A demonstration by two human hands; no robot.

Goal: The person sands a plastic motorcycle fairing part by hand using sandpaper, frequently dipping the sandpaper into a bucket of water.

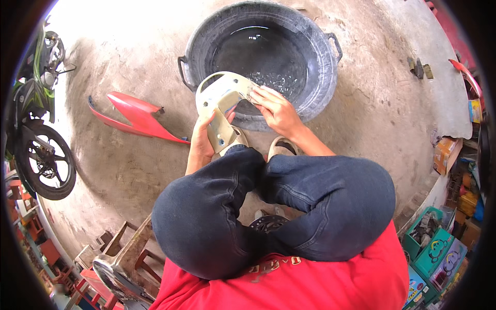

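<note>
A cream plastic motorcycle part (223, 129), curved like a frame with several bolt holes, is tilted over the near left rim of a large black tub (321, 72). My left hand (201, 142) is closed around its lower left side, thumb on top. On its right arm lies my right hand (279, 114), fingers bent and pressed together on the surface. Something small and greyish shows at those fingertips, too little visible to name. Dark water (263, 57) stands in the tub, with bubbles and ripples near my right hand.
A red fairing panel (137, 116) lies on the concrete floor to the left, near a parked motorcycle (45, 160). Behind me on the left is a worn wooden stool (129, 253). Boxes (445, 155) and green bins (431, 243) of parts line the right side.
</note>
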